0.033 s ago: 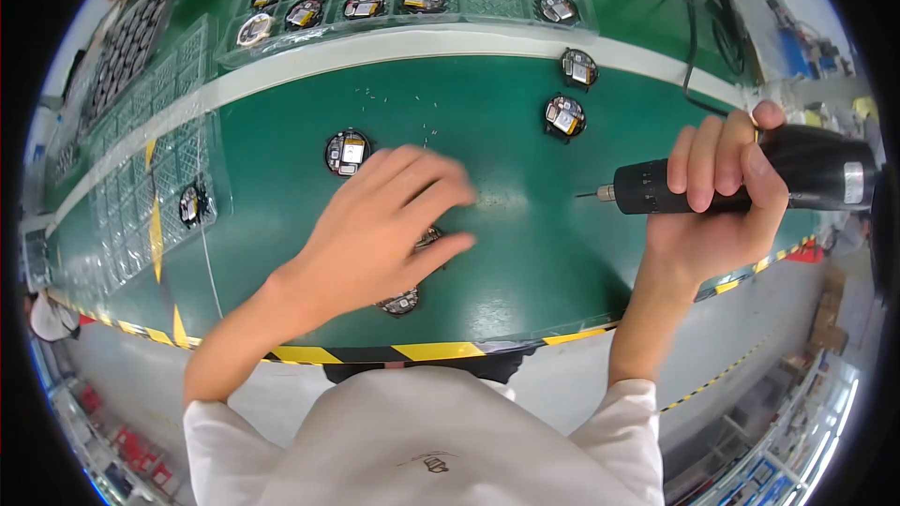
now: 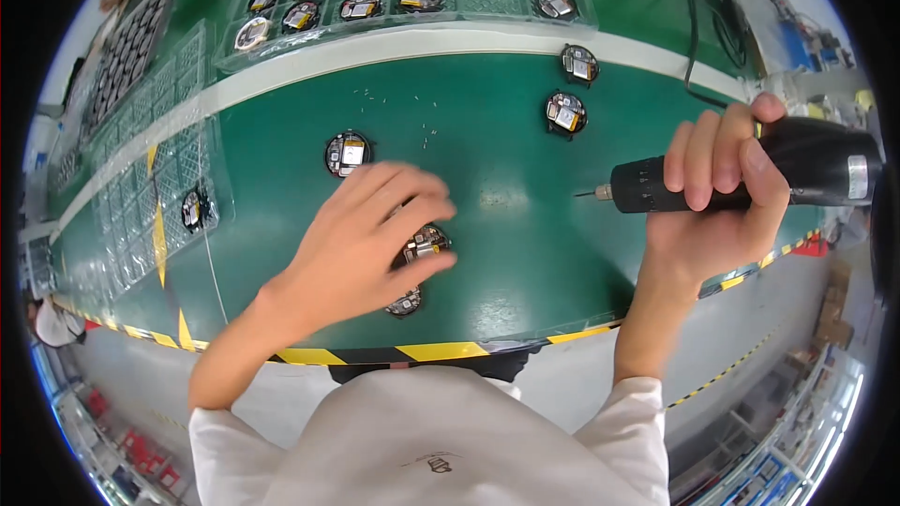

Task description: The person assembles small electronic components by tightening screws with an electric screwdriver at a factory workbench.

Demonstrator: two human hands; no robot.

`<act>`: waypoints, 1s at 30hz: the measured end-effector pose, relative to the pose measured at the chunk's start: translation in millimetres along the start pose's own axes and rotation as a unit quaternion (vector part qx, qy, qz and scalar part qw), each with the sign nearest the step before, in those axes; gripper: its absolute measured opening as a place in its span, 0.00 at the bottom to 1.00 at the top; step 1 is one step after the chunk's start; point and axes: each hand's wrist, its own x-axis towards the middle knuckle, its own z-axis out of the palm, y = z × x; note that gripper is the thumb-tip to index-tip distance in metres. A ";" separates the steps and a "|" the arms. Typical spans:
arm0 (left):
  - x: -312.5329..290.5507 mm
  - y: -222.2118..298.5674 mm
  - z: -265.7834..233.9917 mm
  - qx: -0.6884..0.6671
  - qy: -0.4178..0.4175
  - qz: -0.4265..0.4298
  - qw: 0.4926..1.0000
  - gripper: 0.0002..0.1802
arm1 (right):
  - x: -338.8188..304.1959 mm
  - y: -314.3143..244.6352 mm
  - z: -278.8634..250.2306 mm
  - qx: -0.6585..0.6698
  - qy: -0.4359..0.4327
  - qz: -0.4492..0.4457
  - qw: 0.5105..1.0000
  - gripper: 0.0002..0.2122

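My left hand (image 2: 370,239) hovers over the table with thumb and fingers apart and nothing between them. Partly under it lies a round black watch module (image 2: 427,244) with a small circuit board. Nearer to me, a second module (image 2: 405,303) shows just below the thumb. Another module (image 2: 348,154) sits beyond the fingertips. On the right, my right hand (image 2: 717,169) is wrapped round a black electric screwdriver (image 2: 816,164), held with its thin bit (image 2: 585,194) pointing left. Whether the bit is above or touching the table is hard to judge; it touches no module.
Two modules (image 2: 566,113) lie at the back right. Tiny pale screws (image 2: 425,136) are scattered mid-table. A clear compartment tray (image 2: 487,5) with several modules stands behind a white strip (image 2: 403,49). At left, another clear tray (image 2: 122,197) carries one module (image 2: 194,209). A black cable (image 2: 694,47) hangs at right.
My left hand has shifted a little left and towards me, uncovering more of the module beneath it. My right hand and the screwdriver have hardly moved.
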 end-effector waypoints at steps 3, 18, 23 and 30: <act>-24.1 5.3 -2.6 0.041 -0.014 0.000 0.999 0.23 | -4.9 9.0 1.9 -0.004 -0.039 0.025 0.999 0.15; -10.2 -1.5 33.8 0.002 0.021 0.051 0.999 0.17 | -31.4 23.4 22.4 -0.030 -0.123 0.093 0.988 0.19; -9.3 -2.6 29.9 -0.017 0.020 0.046 0.999 0.20 | -45.2 20.2 30.2 -0.064 -0.137 0.109 0.983 0.18; -8.1 -5.5 34.5 -0.030 0.026 0.044 0.998 0.23 | -46.7 28.7 28.2 -0.065 -0.155 0.099 0.981 0.18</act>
